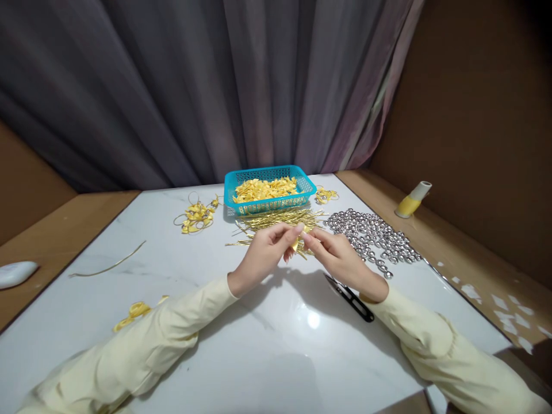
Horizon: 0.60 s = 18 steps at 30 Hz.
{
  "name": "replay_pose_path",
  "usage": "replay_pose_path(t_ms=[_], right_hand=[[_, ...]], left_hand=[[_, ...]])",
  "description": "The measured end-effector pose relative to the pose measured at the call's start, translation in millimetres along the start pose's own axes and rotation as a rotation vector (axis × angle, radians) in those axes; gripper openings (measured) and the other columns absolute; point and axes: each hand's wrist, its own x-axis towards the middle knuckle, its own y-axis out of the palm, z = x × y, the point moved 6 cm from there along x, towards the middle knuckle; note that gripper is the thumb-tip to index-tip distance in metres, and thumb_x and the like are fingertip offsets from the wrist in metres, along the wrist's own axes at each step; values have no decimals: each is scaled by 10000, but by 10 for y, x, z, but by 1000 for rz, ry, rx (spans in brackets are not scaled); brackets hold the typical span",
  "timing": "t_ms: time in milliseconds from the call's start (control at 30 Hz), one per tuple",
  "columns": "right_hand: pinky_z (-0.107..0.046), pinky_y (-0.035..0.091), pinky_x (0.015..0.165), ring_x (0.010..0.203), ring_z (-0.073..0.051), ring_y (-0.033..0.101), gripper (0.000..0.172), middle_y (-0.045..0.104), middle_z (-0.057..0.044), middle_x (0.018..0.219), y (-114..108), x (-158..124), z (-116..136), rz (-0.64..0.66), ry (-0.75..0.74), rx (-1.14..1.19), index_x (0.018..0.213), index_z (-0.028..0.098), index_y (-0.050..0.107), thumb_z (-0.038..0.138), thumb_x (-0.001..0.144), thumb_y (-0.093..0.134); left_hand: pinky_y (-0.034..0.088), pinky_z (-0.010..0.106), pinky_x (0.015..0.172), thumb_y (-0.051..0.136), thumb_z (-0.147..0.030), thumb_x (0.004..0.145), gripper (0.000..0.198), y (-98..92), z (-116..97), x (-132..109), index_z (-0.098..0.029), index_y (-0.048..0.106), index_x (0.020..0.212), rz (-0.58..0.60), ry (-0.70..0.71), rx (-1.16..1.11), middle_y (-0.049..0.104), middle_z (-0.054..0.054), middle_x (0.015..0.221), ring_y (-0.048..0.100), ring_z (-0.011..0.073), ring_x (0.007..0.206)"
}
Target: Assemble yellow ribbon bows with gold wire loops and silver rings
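Two bare hands meet above the middle of a white marble-patterned tabletop [233, 362], both wrists in cream sleeves [190, 313]. Left hand [271, 248] and right hand [340, 259] each have a narrow grip, thumb and fingers drawn together at the tips, with a small yellow ribbon piece [295, 245] held between them. Fingers hide much of that piece, so its full shape cannot be told.

Just beyond the hands lies a loose heap of gold wire stems [280, 218], spread in front of a turquoise plastic basket [270, 168]. Many folded yellow ribbon pieces [263, 188] fill the basket's floor. To its left sits a cluster of yellow ribbon flowers [198, 217] with looped wires; a smaller yellow cluster [326, 196] lies just beside the basket on the right.

Silvery beads [366, 233] spread across the right side, near the right hand. Black-handled thread snips [351, 298] lie below the right wrist, blades pointing toward the far left. A single gold wire [112, 265] curves across the left side, and a curled yellow ribbon [134, 313] rests near the left sleeve.

On the brown ledge to the right stand a cone of yellow thread [411, 201], leaning, and, nearer, scattered white scraps [502, 313]. A white rounded object [16, 274] lies at the far left edge. Grey-purple curtains [194, 86] hang behind.
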Motion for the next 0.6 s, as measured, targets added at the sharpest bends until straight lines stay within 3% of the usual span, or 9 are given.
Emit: replay_pose_path(t_ms=[233, 400, 500, 600], right_hand=[[-226, 321, 536, 508, -91, 408, 310, 492, 23, 597, 51, -22, 8, 38, -33, -30, 764, 165, 546, 319, 924, 330], [-231, 316, 540, 517, -93, 399, 304, 451, 29, 601, 89, -29, 46, 43, -16, 52, 778, 167, 523, 321, 929, 307], [-223, 284, 467, 453, -85, 334, 311, 359, 55, 521, 160, -33, -3, 82, 93, 212, 745, 174, 480, 361, 923, 306], [-204, 209, 383, 378, -69, 233, 299, 257, 94, 454, 278, -50, -92, 166, 236, 521, 740, 192, 419, 411, 913, 314]], left_hand=[[393, 207, 490, 464, -340, 859, 238, -2, 4, -2, -151, 548, 742, 9, 23, -24, 485, -32, 551, 440, 80, 485], [390, 196, 498, 451, -311, 867, 166, 4, 12, -27, -164, 516, 823, -11, 56, 63, 519, -33, 590, 468, 81, 508], [390, 197, 509, 435, -302, 872, 165, 1, 13, -45, -166, 505, 808, -34, 89, 136, 530, -30, 598, 481, 84, 520], [375, 194, 497, 434, -310, 871, 167, -10, 32, -54, -168, 502, 814, -62, 86, 143, 502, -39, 578, 463, 82, 507]])
